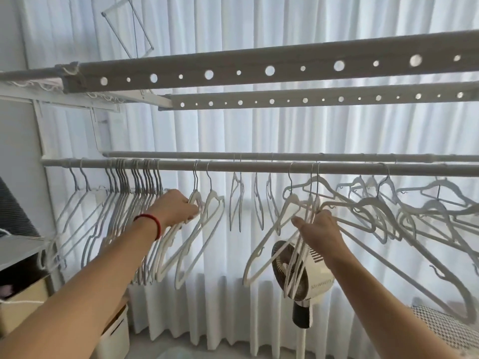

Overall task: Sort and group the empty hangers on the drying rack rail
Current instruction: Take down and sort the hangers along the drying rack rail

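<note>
Two bare arms reach up toward a drying rack in front of white pleated curtains [285, 130]. Above the hands run two flat bars pierced with round holes [269, 71]. Behind and below the right hand stands a white fan [311, 270] on a pole, partly hidden by hangers. A white storage box [116, 332] sits on the floor below the left forearm.

The front rail [246, 165] crosses just above both hands, with a second rail [181, 154] close behind it. The left hand [176, 207], a red band on its wrist, has its grip closed around the neck of a white hanger [195, 200] hooked on the front rail. Directly to its left a tight bunch of grey hangers [134, 198] hangs touching one another. The right hand [320, 228] grips a pair of white hangers [312, 203] just below their hooks. More hangers [388, 208] splay loosely to its right, and a few thin ones [237, 203] hang from the rear rail between the two hands.
</note>
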